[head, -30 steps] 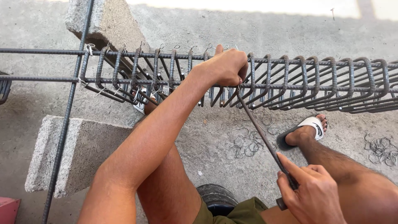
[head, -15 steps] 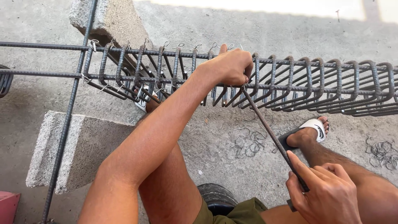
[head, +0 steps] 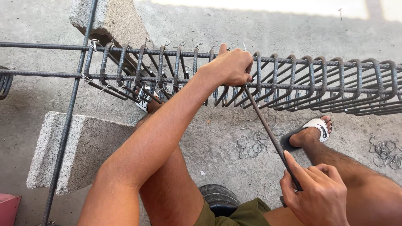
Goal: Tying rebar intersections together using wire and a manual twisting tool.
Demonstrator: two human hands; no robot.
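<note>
A long cage of dark steel rebar (head: 293, 79) with many bent stirrups runs across the view at knee height. My left hand (head: 229, 66) is closed over the top bar and a stirrup near the cage's middle. My right hand (head: 318, 194) grips the lower end of a thin rusty metal hook rod (head: 268, 129). The rod slants up-left, and its tip meets the cage just under my left hand. Small wire ties stick up along the top bar to the left.
Two grey concrete blocks (head: 83, 146) (head: 109, 19) lie on the concrete ground at left. A single rebar (head: 69, 117) stands slanted across them. Loose wire ties (head: 251, 144) (head: 387, 150) lie on the ground. My sandalled feet (head: 312, 132) rest beneath the cage.
My right hand has shifted slightly down and right with the rod. My left hand stays on the same spot of the cage.
</note>
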